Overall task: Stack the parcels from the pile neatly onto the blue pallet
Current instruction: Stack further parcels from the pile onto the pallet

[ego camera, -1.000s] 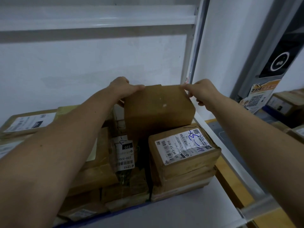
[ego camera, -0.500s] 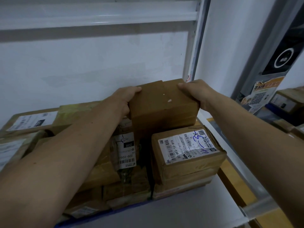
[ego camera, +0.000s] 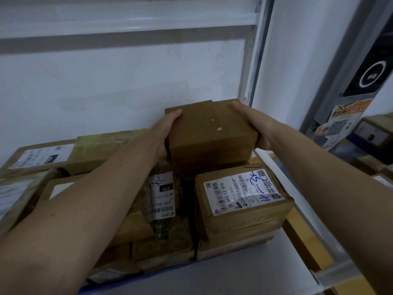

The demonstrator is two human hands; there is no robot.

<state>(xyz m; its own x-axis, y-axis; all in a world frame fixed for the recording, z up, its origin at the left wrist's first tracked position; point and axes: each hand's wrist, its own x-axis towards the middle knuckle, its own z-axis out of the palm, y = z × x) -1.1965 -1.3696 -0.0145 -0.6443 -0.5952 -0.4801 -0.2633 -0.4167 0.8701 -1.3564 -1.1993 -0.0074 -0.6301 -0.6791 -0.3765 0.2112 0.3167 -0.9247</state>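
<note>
A plain brown cardboard parcel (ego camera: 209,133) sits on top of the stack, against the white wall. My left hand (ego camera: 164,135) grips its left side and my right hand (ego camera: 252,126) grips its right side, fingers curled round the edges. Below it lie a labelled parcel with blue handwriting (ego camera: 242,199) and a taped parcel with a "220" label (ego camera: 162,199). More parcels (ego camera: 42,155) fill the left. A thin strip of the blue pallet (ego camera: 148,275) shows under the stack's front edge.
A white wall stands right behind the stack. A metal upright (ego camera: 252,60) rises at the back right. More parcels (ego camera: 374,130) lie on the floor far right, beside a dark panel with a stuck-on notice (ego camera: 340,122). A grey board (ego camera: 234,273) lies in front.
Both hands have slid from the parcel's top corners down onto its sides. The parcel has shifted back and sits squarer on the stack.
</note>
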